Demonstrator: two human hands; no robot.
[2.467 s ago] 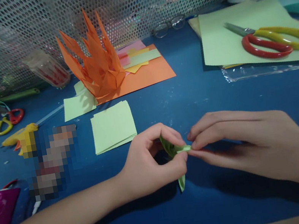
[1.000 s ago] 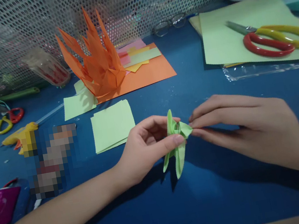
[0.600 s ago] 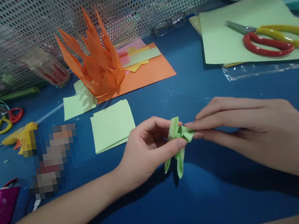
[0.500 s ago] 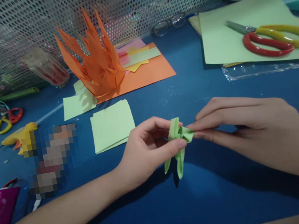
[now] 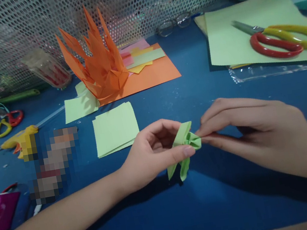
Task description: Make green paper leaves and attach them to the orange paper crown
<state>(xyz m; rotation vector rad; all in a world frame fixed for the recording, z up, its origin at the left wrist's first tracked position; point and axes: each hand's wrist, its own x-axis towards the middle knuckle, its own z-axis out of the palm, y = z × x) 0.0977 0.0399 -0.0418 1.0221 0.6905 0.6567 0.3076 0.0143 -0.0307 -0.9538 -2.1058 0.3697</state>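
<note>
A small folded piece of light green paper [image 5: 185, 135] is held above the blue table, its narrow legs pointing down. My left hand [image 5: 154, 150] grips it between thumb and fingers from the left. From the right, my right hand [image 5: 257, 128] pinches the tip of the fold with thumb and forefinger. Square green sheets [image 5: 116, 129] lie in a stack just beyond my left hand.
An orange folded-paper piece [image 5: 104, 72] stands on an orange sheet [image 5: 158, 72]. Scissors [image 5: 276, 43] rest on green paper [image 5: 225, 35] at the right. A yellow glue gun [image 5: 24, 138] and a purple object [image 5: 1, 213] lie at the left.
The folded green paper has turned a little between my hands, its upper strip now leaning right and its legs showing less. Both hands have barely shifted.
</note>
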